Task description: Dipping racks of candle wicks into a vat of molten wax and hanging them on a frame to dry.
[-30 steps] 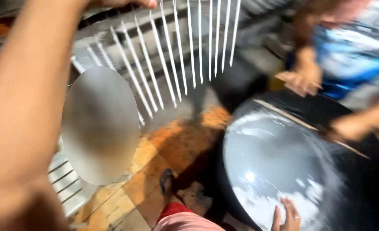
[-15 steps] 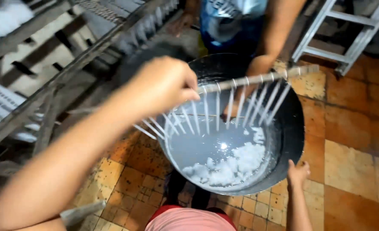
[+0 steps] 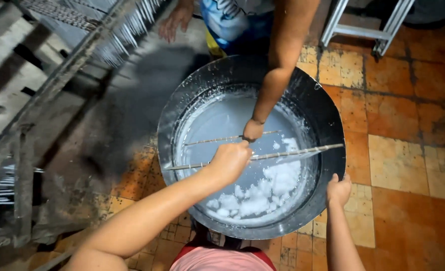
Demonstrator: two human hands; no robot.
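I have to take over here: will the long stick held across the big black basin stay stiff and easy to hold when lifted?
The stick probably stays fairly stiff: it spans the basin almost straight, held only at mid-length by the left hand. It looks thin and light. White coating suggests a slippery grip. The right hand rests on the rim.

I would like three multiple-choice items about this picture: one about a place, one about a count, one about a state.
1. Where does the person's right hand rest?
A. on the rim of the big basin
B. on the metal ladder
C. on the wooden rack

2. How many thin sticks lie across the basin?
A. one
B. two
C. four

3. What is in the basin?
A. nothing
B. dry sand
C. pale liquid with white lumps

Answers: 1 A, the fingers sit on the near right rim. 2 B, the left hand grips the long stick and the co-worker's hand grips the far stick. 3 C, the surface shines and the lumps float near the front.
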